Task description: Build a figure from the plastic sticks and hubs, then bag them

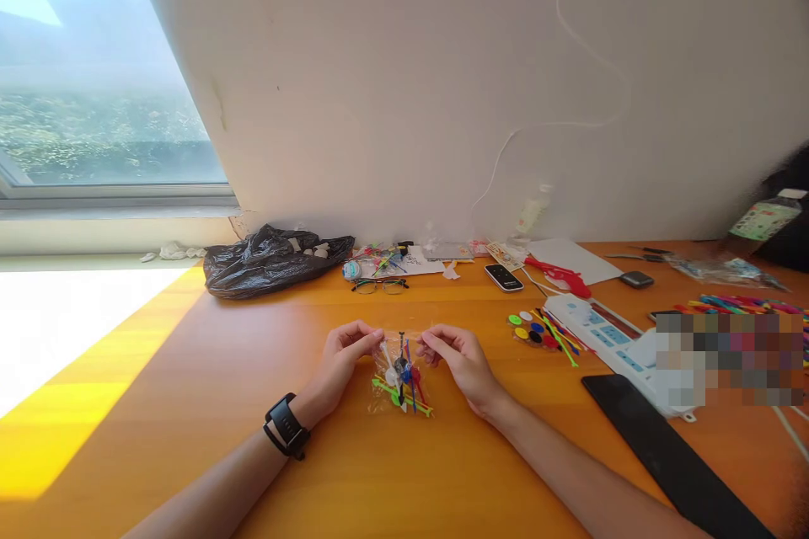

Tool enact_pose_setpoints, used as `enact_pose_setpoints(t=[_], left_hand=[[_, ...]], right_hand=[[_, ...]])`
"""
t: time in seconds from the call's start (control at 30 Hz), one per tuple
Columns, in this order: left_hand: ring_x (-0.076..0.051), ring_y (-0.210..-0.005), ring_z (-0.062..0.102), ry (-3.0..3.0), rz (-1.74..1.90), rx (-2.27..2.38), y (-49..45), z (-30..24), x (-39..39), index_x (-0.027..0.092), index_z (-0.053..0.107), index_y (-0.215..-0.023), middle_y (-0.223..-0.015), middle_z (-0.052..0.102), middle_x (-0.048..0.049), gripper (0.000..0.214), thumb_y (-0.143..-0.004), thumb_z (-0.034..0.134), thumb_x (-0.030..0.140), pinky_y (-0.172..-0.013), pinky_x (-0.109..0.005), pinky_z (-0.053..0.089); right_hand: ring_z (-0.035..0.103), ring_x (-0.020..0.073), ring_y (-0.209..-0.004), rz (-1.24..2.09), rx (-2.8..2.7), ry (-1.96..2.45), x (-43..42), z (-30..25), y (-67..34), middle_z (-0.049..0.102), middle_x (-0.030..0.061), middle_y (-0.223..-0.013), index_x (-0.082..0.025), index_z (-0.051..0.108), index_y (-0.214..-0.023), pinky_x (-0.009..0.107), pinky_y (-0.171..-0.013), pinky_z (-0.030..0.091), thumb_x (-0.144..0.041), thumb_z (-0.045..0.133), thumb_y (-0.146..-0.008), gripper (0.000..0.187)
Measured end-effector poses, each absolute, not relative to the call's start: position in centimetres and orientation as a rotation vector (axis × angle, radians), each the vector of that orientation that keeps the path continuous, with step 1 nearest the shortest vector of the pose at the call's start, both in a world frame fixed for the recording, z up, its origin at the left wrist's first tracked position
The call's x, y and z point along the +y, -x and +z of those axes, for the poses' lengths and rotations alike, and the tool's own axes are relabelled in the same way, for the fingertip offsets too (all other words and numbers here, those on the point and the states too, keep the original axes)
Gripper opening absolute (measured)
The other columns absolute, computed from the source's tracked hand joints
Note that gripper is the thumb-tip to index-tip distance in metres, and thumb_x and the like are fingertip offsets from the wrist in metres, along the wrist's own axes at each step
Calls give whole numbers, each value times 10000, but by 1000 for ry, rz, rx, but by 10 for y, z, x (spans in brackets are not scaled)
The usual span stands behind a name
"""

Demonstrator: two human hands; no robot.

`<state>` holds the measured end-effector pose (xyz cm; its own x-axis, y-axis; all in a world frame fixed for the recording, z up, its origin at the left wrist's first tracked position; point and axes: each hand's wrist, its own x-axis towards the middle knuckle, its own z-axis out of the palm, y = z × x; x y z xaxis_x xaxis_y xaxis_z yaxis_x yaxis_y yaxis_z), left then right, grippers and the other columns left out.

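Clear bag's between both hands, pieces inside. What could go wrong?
Spill: if the clear bag is open (I can't tell), tipping it might drop the coloured pieces.
Slip: the left hand has just a fingertip pinch on thin plastic, which may not hold.
Mix-up: anything spilled rightward could join the similar discs and sticks.

Nothing legible, far-right bottle label (763, 221) blurred, markings on phone-like device (504, 277) seemingly too small
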<state>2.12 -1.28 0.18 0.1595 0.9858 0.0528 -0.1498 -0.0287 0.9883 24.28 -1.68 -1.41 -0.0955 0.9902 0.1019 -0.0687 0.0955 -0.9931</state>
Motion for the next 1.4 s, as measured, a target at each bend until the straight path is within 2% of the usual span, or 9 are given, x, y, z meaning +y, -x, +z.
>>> enact_pose_setpoints(t=[0.13,0.2,0.33,0.53,0.77,0.93,1.07,1.23,1.4], left_hand=[[-161,-740,634,-1261,1147,955,-18,7,-12,170,761,-901,-825,724,-34,302,-784,851,433,-719,-264,505],[-158,-718,625,-1298,1098,961,-17,10,-12,159,762,-859,-792,721,-38,305,-802,837,449,-700,-260,492],[-142,-643,580,-1332,1073,958,-16,13,-12,156,724,-733,-698,681,-29,335,-830,813,464,-612,-235,447],[-151,-635,594,-1328,985,960,-15,14,-11,166,744,-801,-732,718,-46,320,-832,811,477,-561,-231,433],[-163,-743,663,-1153,1020,919,-14,5,-4,171,795,-1020,-830,756,-45,330,-770,869,374,-718,-265,508],[-166,-671,656,-1016,1045,856,-11,-4,-1,175,802,-944,-742,733,-41,270,-719,872,307,-686,-294,514],[-191,-714,687,-1040,1061,827,-11,-7,0,174,790,-840,-766,753,-61,171,-718,848,278,-707,-311,525],[-197,-736,694,-1077,1083,814,-11,-8,1,162,771,-772,-760,754,-68,126,-730,824,269,-721,-303,529],[-185,-726,686,-1130,1099,794,-11,-1,-3,130,766,-754,-766,759,-85,216,-768,825,338,-734,-291,527]], right_hand=[[612,171,-700,1285,-1246,1029,-17,-15,-244,737,48,-793,-183,769,-912,292,-666,460,-533,797,-821,362],[619,169,-707,1290,-1234,1031,-16,-17,-245,739,47,-810,-185,764,-983,292,-674,469,-537,818,-801,400],[600,154,-677,1272,-1259,1044,-10,-20,-250,716,34,-763,-172,759,-910,285,-657,454,-530,816,-810,377],[587,155,-641,1279,-1283,1037,-5,-17,-256,700,22,-710,-178,754,-858,293,-640,451,-504,826,-793,340],[554,137,-624,1405,-1167,981,-9,-10,-255,688,8,-690,-182,807,-965,281,-639,418,-361,814,-747,282],[551,133,-630,1547,-992,956,-9,-15,-256,697,28,-674,-174,820,-809,270,-623,376,-280,785,-690,163],[546,141,-655,1576,-963,903,-7,-20,-257,684,24,-678,-188,797,-733,271,-625,367,-237,750,-694,78],[533,136,-651,1571,-987,856,-6,-21,-258,675,27,-687,-178,766,-688,271,-639,370,-224,701,-724,88],[509,127,-627,1569,-988,842,-5,-21,-258,625,11,-644,-172,721,-674,267,-628,351,-239,684,-728,93]])
